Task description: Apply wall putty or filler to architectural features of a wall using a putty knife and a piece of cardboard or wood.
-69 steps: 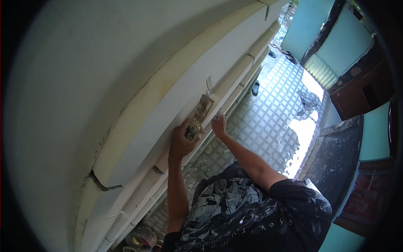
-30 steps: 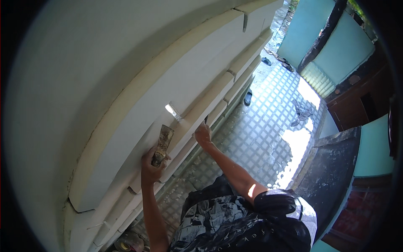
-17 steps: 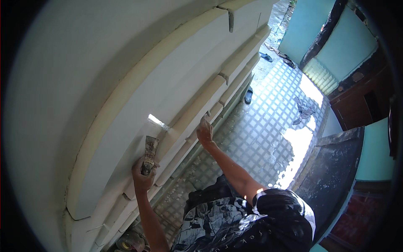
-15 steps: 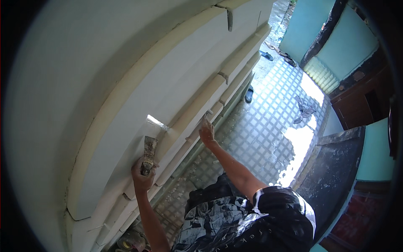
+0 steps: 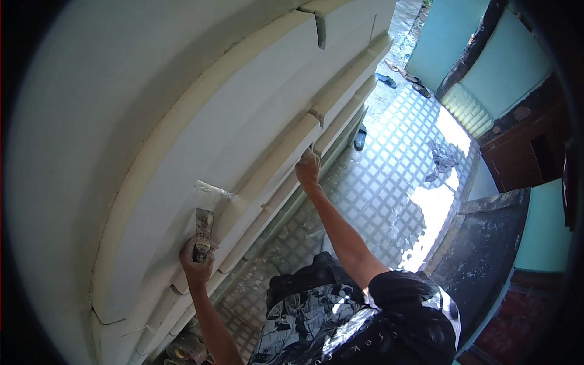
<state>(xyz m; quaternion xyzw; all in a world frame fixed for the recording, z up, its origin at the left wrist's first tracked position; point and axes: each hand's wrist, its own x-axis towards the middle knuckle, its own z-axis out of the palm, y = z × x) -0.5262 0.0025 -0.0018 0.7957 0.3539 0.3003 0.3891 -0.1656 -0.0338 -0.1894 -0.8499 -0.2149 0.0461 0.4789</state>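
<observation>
My left hand (image 5: 198, 260) is closed round the handle of a putty knife (image 5: 204, 224), its stained blade pointing up and away. It stays close to the white stepped wall moulding (image 5: 243, 143). Farther along, my right hand (image 5: 308, 169) is closed against one of the lower ledges (image 5: 286, 182). A thin tip shows just above its fingers, but I cannot make out what they hold. Between the hands, a bright shiny strip (image 5: 213, 189) crosses the moulding's face.
Dark gaps (image 5: 320, 30) break the moulding at several joints. Below lies a patterned tile floor (image 5: 389, 164) with a crumpled cloth (image 5: 442, 161) and sandals (image 5: 361, 138). A dark panel (image 5: 486, 243) stands at the right. Containers (image 5: 185, 348) sit at the lower left.
My right hand has moved up and slightly farther along the ledge, and its wrist has turned. My left hand, with the putty knife, has shifted slightly left and nearer. The view has tilted a little.
</observation>
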